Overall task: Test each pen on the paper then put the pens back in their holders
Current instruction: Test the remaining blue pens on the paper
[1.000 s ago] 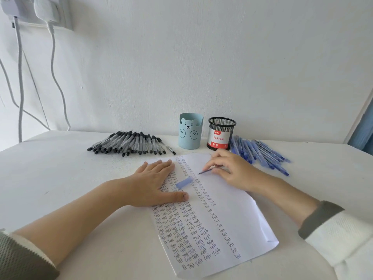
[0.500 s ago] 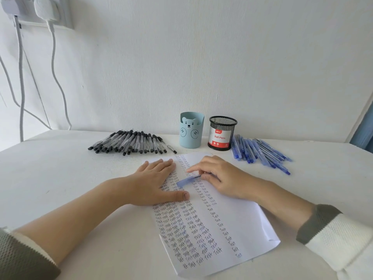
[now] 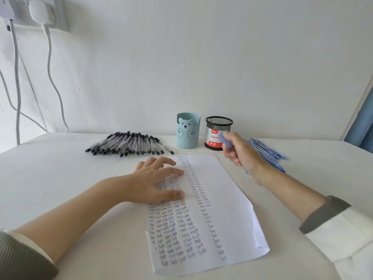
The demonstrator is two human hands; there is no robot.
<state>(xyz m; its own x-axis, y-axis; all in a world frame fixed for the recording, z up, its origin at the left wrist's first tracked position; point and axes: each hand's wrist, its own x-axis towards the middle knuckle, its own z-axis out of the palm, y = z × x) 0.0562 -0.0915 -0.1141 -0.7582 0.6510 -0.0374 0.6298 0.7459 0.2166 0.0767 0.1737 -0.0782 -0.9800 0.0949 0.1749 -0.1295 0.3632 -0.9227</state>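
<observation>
A white paper (image 3: 226, 201) covered with columns of the written word "Test" lies on the table. My left hand (image 3: 155, 182) rests flat on its upper left part, fingers spread. My right hand (image 3: 241, 154) is raised above the paper's top right corner and grips a blue pen (image 3: 226, 142); the pen's blue cap end points up in front of the black mesh holder (image 3: 218, 132). The light blue bear holder (image 3: 187, 130) stands left of the mesh one. A row of black pens (image 3: 127, 143) lies at the left, a pile of blue pens (image 3: 266, 151) at the right.
The white table (image 3: 50, 174) meets a white wall at the back. Plugs and white cables (image 3: 50, 63) hang down the wall at the far left. A blue door edge (image 3: 361, 126) shows at the far right.
My right hand picked the blue cap off the paper, and has lifted up and right toward the mesh holder with the pen. My left hand stayed on the paper.
</observation>
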